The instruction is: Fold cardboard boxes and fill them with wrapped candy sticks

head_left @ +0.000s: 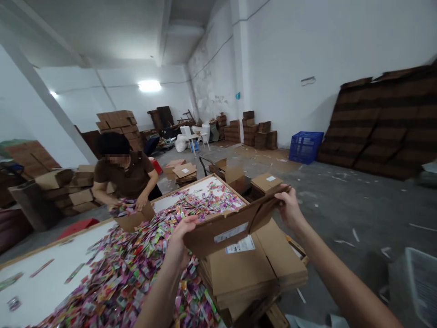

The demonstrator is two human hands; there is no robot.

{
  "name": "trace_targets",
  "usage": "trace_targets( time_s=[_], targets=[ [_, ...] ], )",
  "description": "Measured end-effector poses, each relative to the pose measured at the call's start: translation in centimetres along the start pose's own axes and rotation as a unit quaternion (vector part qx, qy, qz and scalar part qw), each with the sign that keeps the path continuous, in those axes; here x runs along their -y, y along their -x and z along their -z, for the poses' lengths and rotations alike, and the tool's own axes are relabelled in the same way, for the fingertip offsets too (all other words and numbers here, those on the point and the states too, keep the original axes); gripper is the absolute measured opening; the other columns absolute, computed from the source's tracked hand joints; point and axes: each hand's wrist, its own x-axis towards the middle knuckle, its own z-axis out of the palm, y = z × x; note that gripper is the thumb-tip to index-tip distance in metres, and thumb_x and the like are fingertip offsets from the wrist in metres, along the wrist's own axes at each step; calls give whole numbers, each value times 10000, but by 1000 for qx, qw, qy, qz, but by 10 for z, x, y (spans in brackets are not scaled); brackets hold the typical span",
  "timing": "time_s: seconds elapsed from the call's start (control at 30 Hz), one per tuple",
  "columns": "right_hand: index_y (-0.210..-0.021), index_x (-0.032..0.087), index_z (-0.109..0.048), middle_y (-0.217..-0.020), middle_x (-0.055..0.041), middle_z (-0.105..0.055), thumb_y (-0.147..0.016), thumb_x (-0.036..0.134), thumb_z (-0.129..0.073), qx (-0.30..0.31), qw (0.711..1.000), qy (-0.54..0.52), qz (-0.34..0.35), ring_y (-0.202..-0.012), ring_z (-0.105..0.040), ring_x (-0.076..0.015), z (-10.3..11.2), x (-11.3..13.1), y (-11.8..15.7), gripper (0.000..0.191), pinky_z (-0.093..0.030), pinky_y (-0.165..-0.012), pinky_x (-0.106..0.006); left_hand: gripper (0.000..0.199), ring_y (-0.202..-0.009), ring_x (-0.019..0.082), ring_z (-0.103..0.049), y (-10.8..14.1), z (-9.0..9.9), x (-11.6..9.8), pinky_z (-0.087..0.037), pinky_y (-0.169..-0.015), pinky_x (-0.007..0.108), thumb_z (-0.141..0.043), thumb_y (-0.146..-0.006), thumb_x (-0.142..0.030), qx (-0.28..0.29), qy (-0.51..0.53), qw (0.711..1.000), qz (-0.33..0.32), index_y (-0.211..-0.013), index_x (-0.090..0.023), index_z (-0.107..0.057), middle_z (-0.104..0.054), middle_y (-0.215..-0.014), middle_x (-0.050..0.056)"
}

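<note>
A folded cardboard box (211, 234) is held up between both hands, tilted, with a white label on its side. My left hand (182, 239) grips its left end, and my right hand (288, 207) pinches its right end near the top edge. Beneath it lies a stack of flat cardboard boxes (246, 273), the top one bearing a white label. Many small colourful packets (136, 269) are heaped on the white table (30, 269) to the left of the stack.
Across the table a person (126, 177) has both hands at an open carton (136, 218) of packets. A blue crate (305, 146) stands by the right wall. More flat boxes (266, 182) lie beyond the table corner. A clear plastic bin (421, 282) is at the lower right.
</note>
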Motion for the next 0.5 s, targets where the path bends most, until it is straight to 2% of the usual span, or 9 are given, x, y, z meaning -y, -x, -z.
trace_targets(
  time_s=[0.07, 0.13, 0.2, 0.23, 0.3, 0.37, 0.43, 0.5],
  targets=[
    [-886, 262, -464, -737, 79, -517, -420, 260, -598, 46, 999, 13, -8, -688, -498, -134, 1, 9, 10, 485, -414, -554, -219, 465, -736, 173, -622, -7, -1, -1, -448, -602, 254, -766, -461, -390, -13, 5, 1000, -14, -872, -183, -700, -706, -818, 7],
    [-933, 261, -503, -803, 61, -589, -430, 228, -549, 140, 988, 53, -21, -751, -549, -159, 2, 19, 21, 506, -453, -595, -242, 526, -967, 217, -641, -13, -7, 1, -501, -763, 288, -738, -558, -436, 3, -13, 998, -64, -1024, -200, -675, -716, -1051, 37],
    [-1022, 259, -543, -940, 36, -666, -437, 202, -524, 253, 960, 100, -64, -864, -606, -197, 3, 25, 27, 587, -496, -695, -285, 579, -1224, 251, -542, -17, -17, 2, -446, -992, 348, -637, -707, -451, 39, -118, 982, -145, -1228, -203, -590, -616, -1320, 76],
    [-1072, 261, -548, -1004, 27, -685, -445, 202, -522, 303, 941, 115, -99, -909, -628, -216, 5, 27, 28, 631, -508, -745, -310, 598, -1297, 256, -484, -17, -22, 1, -385, -1070, 377, -561, -781, -448, 60, -206, 959, -184, -1321, -195, -522, -551, -1403, 92],
    [-1136, 263, -546, -1062, 5, -703, -477, 252, -530, 361, 910, 115, -171, -937, -663, -246, 12, 24, 23, 659, -520, -807, -366, 617, -1335, 279, -446, -16, -32, -5, -321, -1117, 425, -400, -882, -423, 83, -404, 882, -231, -1423, -127, -397, -492, -1447, 161],
    [-1136, 243, -562, -1044, -36, -717, -524, 364, -532, 377, 895, 108, -215, -929, -684, -279, 22, 15, 13, 625, -530, -814, -421, 603, -1281, 311, -503, -13, -40, -15, -360, -1070, 453, -280, -923, -326, 121, -566, 789, -207, -1449, -34, -310, -513, -1395, 247],
    [-1128, 215, -568, -1039, -83, -716, -561, 482, -526, 369, 897, 120, -212, -965, -678, -315, 32, 0, 4, 629, -534, -820, -465, 582, -1183, 321, -582, -9, -48, -27, -415, -993, 445, -230, -914, -204, 156, -677, 700, -162, -1449, 27, -248, -576, -1293, 293],
    [-1192, 198, -521, -1117, -115, -685, -566, 524, -590, 336, 912, 176, -154, -1067, -636, -333, 35, -15, -2, 709, -519, -880, -490, 555, -1107, 320, -626, -7, -56, -37, -446, -933, 423, -236, -927, -205, 179, -738, 635, -143, -1434, 20, -267, -635, -1203, 276]
  ],
)
